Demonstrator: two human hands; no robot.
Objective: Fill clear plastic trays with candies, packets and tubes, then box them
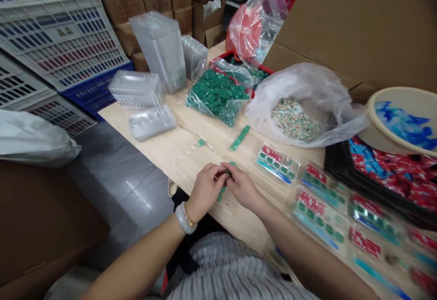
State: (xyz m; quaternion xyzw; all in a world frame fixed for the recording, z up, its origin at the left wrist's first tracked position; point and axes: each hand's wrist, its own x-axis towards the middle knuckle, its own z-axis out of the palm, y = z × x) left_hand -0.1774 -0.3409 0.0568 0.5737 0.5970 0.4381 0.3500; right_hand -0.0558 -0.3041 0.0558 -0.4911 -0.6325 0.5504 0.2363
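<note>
My left hand [207,187] and my right hand [241,185] meet at the near edge of the wooden table [177,154], fingers pinched together around small green tiles [222,191]. A clear plastic blister tray [229,202] lies under them. A short row of green tiles [240,137] lies on the table beyond my hands. A single green tile [201,142] sits further left. My left wrist wears a pale bangle [183,220].
Filled blister packs [278,163] lie in a row to the right. Bags of green tiles [218,94] and pale tiles [294,119] sit behind, next to stacks of empty clear trays [160,54]. A bowl [403,118] and a black tray of red packets [392,172] stand at right.
</note>
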